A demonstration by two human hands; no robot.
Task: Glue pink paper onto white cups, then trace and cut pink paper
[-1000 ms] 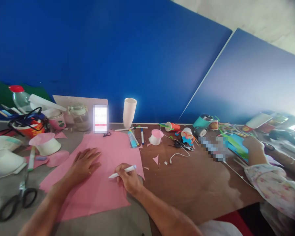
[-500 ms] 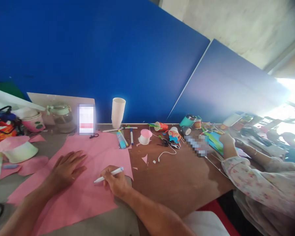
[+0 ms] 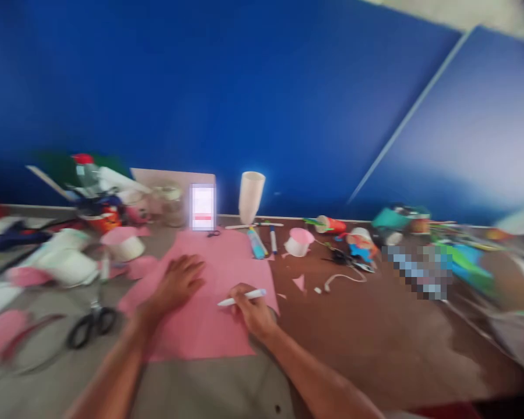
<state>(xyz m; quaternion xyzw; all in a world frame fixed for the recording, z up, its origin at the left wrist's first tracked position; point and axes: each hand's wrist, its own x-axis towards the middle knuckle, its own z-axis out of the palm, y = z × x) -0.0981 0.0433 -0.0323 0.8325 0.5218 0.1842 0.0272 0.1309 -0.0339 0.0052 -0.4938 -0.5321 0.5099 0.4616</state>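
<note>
A large pink sheet (image 3: 201,331) lies on the table in front of me. On its left part my left hand (image 3: 179,283) rests flat, fingers spread, holding nothing. My right hand (image 3: 254,313) grips a white marker (image 3: 243,297) over the sheet's right side, with the marker slanted and its left end low near the paper. At the sheet's far edge a lit, blurred-out screen (image 3: 202,207) stands upright, with small dark scissors (image 3: 213,234) just in front of it.
Black-handled scissors (image 3: 91,327) and white cups with pink paper (image 3: 124,244) are at the left. Stacked cups (image 3: 251,195) stand by the blue partition (image 3: 244,87). A pink-topped cup (image 3: 299,242), a cable (image 3: 344,277) and a person's sleeve (image 3: 517,334) are at the right.
The view has swung left, so the sheet and both hands appear further right and more of the left side shows. My left hand still lies on the sheet, and my right hand still holds the marker.
</note>
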